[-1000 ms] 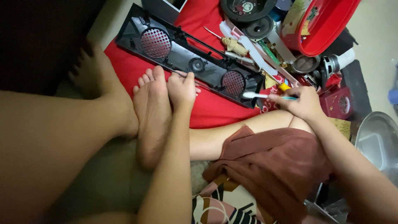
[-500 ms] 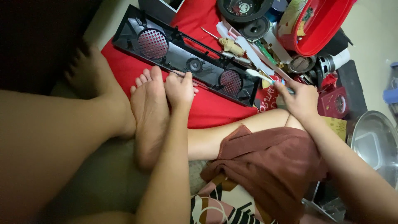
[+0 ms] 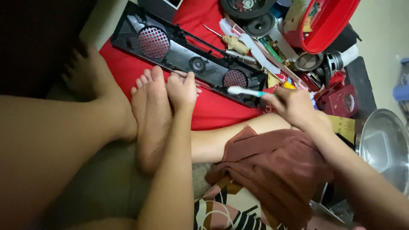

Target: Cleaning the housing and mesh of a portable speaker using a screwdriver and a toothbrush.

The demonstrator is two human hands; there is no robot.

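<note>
Black plastic speaker panel (image 3: 187,59) lies diagonally on a red cloth (image 3: 213,110), two round mesh grilles showing. Left hand (image 3: 182,88) rests on the panel's near edge, fingers curled down onto it, just beside the person's bare foot (image 3: 151,115). Right hand (image 3: 294,106) is closed around a toothbrush (image 3: 245,91), white head pointing left, touching or just over the panel's right end near the right grille; contact can't be confirmed. Brown cloth (image 3: 272,170) covers the lap under the right forearm. Red tub (image 3: 328,25), loose speaker cones, screwdriver (image 3: 226,40) piled beyond the panel. Steel bowl (image 3: 383,145) at far right.
</note>
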